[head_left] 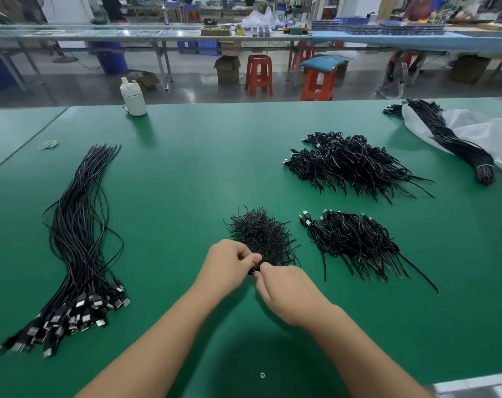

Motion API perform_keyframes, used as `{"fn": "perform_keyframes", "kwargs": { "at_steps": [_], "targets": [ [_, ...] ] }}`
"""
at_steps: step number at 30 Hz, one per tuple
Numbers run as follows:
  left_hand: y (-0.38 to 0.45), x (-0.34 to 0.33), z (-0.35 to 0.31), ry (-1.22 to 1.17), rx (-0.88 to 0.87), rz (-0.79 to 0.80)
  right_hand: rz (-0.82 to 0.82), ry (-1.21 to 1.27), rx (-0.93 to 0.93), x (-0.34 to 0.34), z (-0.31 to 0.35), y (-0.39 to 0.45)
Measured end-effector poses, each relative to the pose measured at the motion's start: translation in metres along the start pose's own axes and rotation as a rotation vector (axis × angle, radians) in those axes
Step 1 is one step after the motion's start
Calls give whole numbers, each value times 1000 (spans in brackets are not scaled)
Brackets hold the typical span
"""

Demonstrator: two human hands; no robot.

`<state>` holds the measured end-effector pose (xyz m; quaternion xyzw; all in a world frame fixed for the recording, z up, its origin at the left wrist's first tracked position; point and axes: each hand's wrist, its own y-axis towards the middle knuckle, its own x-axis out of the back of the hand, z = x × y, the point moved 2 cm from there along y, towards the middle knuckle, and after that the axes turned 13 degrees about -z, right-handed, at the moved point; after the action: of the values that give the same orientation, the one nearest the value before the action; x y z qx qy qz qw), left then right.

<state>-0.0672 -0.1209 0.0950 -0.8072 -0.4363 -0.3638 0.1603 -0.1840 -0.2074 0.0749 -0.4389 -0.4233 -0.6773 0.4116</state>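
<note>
While the left hand [229, 264] and right hand [287, 294] meet over the green surface [186, 182], their curled fingers [251, 258] pinch one short black tie [257, 265] at the near edge of the tie pile [261, 234]

The table [186, 168] is plain green. The wire tie [257, 264], the pile of ties [261, 234] and the long cables [77, 225] are black, with silver-tipped plugs [81, 304]. The bottle [133, 97] and plastic bag [479, 130] are white, the stools [258, 73] orange-red, one cushion [323, 62] teal-blue.
</note>
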Motion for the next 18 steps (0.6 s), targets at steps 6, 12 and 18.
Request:
{"fn": "perform_keyframes", "kwargs": {
  "at_steps": [6, 12, 18],
  "targets": [
    [1, 3, 2, -84, 18, 146, -13, -125, 55, -3, -5, 3],
    [0, 6, 1, -11, -36, 222, 13, -149, 87, -9, -6, 1],
    [0, 4, -5, 207, -131, 235, 40, -139, 97, -13, -5, -1]
  ]
}}
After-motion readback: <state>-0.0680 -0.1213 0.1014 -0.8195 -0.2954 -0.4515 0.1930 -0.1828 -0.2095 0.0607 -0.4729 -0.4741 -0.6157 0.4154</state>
